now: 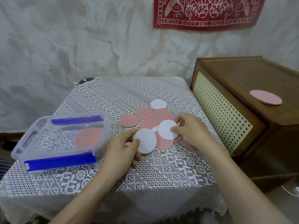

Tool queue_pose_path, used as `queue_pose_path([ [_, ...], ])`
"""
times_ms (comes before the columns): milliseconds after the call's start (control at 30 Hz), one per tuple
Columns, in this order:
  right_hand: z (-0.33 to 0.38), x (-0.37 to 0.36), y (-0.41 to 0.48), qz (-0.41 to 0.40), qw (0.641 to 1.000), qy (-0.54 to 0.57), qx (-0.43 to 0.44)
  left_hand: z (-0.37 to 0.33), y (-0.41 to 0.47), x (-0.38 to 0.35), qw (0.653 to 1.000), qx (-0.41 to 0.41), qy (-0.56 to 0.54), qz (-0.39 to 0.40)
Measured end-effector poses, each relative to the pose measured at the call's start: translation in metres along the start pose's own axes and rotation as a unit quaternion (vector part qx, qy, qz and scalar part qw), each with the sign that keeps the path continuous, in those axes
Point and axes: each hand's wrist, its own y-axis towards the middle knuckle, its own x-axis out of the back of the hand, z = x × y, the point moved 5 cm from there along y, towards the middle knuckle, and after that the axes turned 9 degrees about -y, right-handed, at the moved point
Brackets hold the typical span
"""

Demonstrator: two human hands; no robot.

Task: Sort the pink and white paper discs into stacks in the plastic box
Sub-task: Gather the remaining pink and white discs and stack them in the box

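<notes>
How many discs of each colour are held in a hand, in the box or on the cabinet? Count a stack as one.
White discs: 2, one in the left hand, one in the right hand
Pink discs: 2, one in the box, one on the cabinet
Total: 4

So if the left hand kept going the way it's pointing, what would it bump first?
Probably the white disc that the right hand pinches, just past the white stack the left hand itself holds. Depth is hard to judge; it might meet the pink discs below instead.
</notes>
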Motion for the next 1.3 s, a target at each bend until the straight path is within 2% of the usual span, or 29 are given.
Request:
queue_pose_path([
  [67,0.001,0.002,0.0,-0.002,0.996,0.091,0.001,0.001,0.001,0.001,1.0,-0.001,0.007,-0.007],
  [133,0.006,0.002,-0.005,0.049,0.968,0.244,0.015,0.003,0.002,0.002,1.0,-0.001,0.013,-0.015],
  [200,0.017,-0.001,-0.014,0.107,0.951,0.288,0.039,0.004,0.002,0.002,1.0,-0.008,0.018,-0.016],
  [300,0.031,-0.015,-0.026,0.132,0.961,0.235,0.061,0.002,0.001,-0.001,0.999,-0.029,0.027,0.004],
  [467,0.045,-0.026,-0.042,0.092,0.977,0.165,0.101,-0.004,-0.009,0.0,0.995,-0.078,0.052,0.034],
  [633,0.054,-0.021,-0.061,0.073,0.976,0.164,0.123,-0.014,-0.024,0.007,0.976,-0.148,0.156,0.015],
  [700,0.058,-0.015,-0.073,0.042,0.98,0.117,0.158,-0.019,-0.029,0.009,0.966,-0.177,0.186,0.012],
  [800,0.064,-0.009,-0.092,-0.04,0.975,-0.01,0.22,-0.022,-0.037,0.013,0.95,-0.224,0.218,0.008],
  [867,0.066,-0.014,-0.099,-0.061,0.97,-0.025,0.233,-0.019,-0.043,0.012,0.937,-0.246,0.247,0.006],
  [933,0.065,-0.024,-0.099,-0.06,0.973,-0.029,0.221,-0.012,-0.047,0.01,0.929,-0.251,0.273,0.004],
  [1167,0.066,-0.027,-0.099,-0.069,0.974,0.003,0.216,-0.004,-0.04,0.013,0.949,-0.213,0.234,-0.017],
  [1300,0.065,-0.029,-0.097,-0.076,0.973,-0.014,0.218,0.0,-0.037,0.012,0.945,-0.213,0.249,-0.013],
])
